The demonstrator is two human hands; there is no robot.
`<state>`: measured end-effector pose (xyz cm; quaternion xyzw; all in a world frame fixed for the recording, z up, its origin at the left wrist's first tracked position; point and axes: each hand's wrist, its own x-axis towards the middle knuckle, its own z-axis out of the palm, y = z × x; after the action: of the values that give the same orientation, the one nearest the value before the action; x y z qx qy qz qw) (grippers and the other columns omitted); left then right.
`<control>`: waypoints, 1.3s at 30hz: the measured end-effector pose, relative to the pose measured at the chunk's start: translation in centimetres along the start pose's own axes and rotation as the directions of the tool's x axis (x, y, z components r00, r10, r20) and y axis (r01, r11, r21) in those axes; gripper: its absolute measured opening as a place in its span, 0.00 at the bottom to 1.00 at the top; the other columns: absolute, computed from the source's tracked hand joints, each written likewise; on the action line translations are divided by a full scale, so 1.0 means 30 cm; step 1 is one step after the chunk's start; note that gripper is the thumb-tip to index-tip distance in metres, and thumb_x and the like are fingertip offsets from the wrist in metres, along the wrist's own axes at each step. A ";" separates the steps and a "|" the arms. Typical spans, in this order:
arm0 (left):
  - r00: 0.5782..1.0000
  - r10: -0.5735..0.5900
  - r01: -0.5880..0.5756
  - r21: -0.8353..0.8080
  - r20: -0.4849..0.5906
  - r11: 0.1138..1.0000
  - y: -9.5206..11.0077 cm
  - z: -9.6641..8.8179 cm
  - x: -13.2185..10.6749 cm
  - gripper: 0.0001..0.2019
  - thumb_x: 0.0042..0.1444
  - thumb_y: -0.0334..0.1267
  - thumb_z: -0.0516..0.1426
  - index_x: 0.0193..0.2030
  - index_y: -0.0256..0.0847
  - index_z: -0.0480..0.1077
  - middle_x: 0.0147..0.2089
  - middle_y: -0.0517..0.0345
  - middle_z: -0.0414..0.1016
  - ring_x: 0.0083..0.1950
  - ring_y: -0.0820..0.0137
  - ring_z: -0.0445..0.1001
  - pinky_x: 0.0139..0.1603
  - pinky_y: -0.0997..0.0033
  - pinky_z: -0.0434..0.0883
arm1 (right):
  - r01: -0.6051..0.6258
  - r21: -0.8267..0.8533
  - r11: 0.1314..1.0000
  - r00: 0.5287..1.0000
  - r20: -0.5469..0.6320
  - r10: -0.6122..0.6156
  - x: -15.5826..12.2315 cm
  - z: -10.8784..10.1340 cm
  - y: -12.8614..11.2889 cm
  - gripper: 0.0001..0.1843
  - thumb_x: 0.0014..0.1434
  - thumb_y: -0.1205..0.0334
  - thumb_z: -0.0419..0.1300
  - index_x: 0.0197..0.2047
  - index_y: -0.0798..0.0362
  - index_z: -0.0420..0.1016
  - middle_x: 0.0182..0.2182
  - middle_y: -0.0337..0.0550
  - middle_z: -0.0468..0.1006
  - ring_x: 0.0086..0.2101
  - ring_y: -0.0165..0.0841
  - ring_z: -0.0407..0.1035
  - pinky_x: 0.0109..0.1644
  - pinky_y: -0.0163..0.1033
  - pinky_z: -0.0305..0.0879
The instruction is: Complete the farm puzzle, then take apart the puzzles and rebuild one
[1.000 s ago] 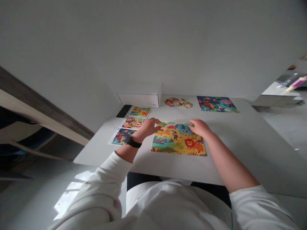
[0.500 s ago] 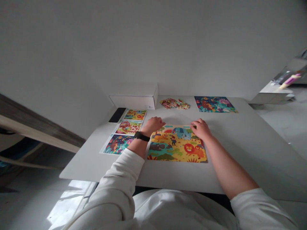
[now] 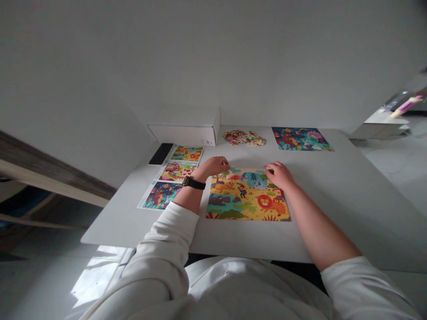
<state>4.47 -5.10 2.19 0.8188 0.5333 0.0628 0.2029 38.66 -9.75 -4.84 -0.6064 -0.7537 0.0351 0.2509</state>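
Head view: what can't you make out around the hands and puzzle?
- Far corners of savanna puzzle: covered by left hand and right hand, head view.
- Whether either hand grips a piece: fingers too small.
- Loose pieces: too small to count.
- Objects at right edge: blurred, cut off.

Both arms stretched forward, elbows bent, forearms angling inward. left hand [image 3: 215,165] knuckles up, fingers curled under, can't tell if gripping anything. right hand [image 3: 280,174] palm down, fingers flat and extended, nothing held. Left arm in white fabric sleeve [image 3: 167,249] nearly to wrist, right forearm bare
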 end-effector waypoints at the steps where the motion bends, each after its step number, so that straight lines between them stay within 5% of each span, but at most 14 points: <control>1: 0.999 0.036 -0.036 -0.017 0.022 0.999 -0.005 -0.008 -0.001 0.16 0.65 0.48 0.59 0.49 0.41 0.82 0.40 0.54 0.85 0.38 0.67 0.79 0.36 0.72 0.67 | 0.004 -0.012 1.000 1.000 0.008 -0.004 -0.001 0.001 -0.001 0.12 0.69 0.56 0.62 0.49 0.49 0.85 0.45 0.51 0.82 0.46 0.45 0.77 0.56 0.48 0.73; 9: 0.984 0.176 -0.171 -0.112 0.037 0.979 -0.024 -0.080 -0.034 0.16 0.63 0.49 0.58 0.44 0.39 0.82 0.35 0.56 0.81 0.34 0.70 0.73 0.35 0.72 0.64 | 0.027 0.014 1.000 1.000 0.002 -0.027 0.006 -0.001 -0.005 0.07 0.68 0.57 0.63 0.42 0.49 0.82 0.44 0.51 0.80 0.48 0.46 0.75 0.57 0.48 0.72; 16: 0.978 0.210 -0.205 -0.294 -0.014 0.934 -0.046 -0.140 -0.066 0.18 0.64 0.50 0.60 0.49 0.40 0.83 0.40 0.53 0.85 0.37 0.70 0.77 0.39 0.71 0.70 | 0.007 0.118 0.993 0.999 0.037 -0.012 -0.004 -0.043 -0.030 0.10 0.68 0.57 0.60 0.45 0.48 0.82 0.46 0.50 0.84 0.49 0.44 0.78 0.58 0.48 0.73; 23: 0.980 0.156 -0.186 -0.294 -0.125 0.937 -0.054 -0.149 -0.069 0.18 0.62 0.47 0.62 0.52 0.38 0.84 0.41 0.51 0.86 0.38 0.69 0.80 0.38 0.72 0.72 | -0.047 0.304 0.952 0.998 -0.017 0.054 -0.012 -0.075 -0.037 0.23 0.59 0.67 0.58 0.56 0.48 0.81 0.51 0.49 0.85 0.51 0.43 0.80 0.61 0.50 0.74; 28: 0.971 0.038 -0.112 -0.310 -0.236 0.944 -0.054 -0.153 -0.065 0.17 0.60 0.43 0.63 0.52 0.38 0.85 0.40 0.51 0.86 0.37 0.69 0.80 0.37 0.72 0.71 | -0.139 0.482 0.865 0.977 -0.075 0.199 -0.006 -0.080 -0.017 0.27 0.60 0.58 0.62 0.63 0.47 0.75 0.49 0.47 0.83 0.46 0.42 0.80 0.55 0.49 0.77; 32: 0.939 -0.013 -0.141 -0.420 -0.343 0.896 -0.058 -0.154 -0.061 0.18 0.60 0.46 0.65 0.51 0.35 0.84 0.42 0.49 0.87 0.39 0.67 0.81 0.38 0.72 0.73 | -0.156 0.687 0.710 0.941 -0.114 0.317 0.006 -0.082 0.003 0.30 0.57 0.52 0.67 0.62 0.48 0.74 0.46 0.45 0.82 0.44 0.40 0.79 0.52 0.48 0.78; 39: 0.954 0.017 -0.223 -0.670 -0.300 0.709 -0.003 -0.194 -0.103 0.25 0.62 0.55 0.68 0.56 0.37 0.82 0.41 0.48 0.86 0.36 0.70 0.81 0.34 0.73 0.74 | -0.096 0.809 0.580 0.940 -0.118 0.320 0.007 -0.106 -0.022 0.30 0.56 0.49 0.69 0.60 0.43 0.73 0.45 0.41 0.79 0.40 0.37 0.78 0.42 0.43 0.79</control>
<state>1.24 -6.30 7.79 0.6984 0.4380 0.3836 0.4161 39.39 -10.53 -1.77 -0.5161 -0.5439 0.3175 0.5805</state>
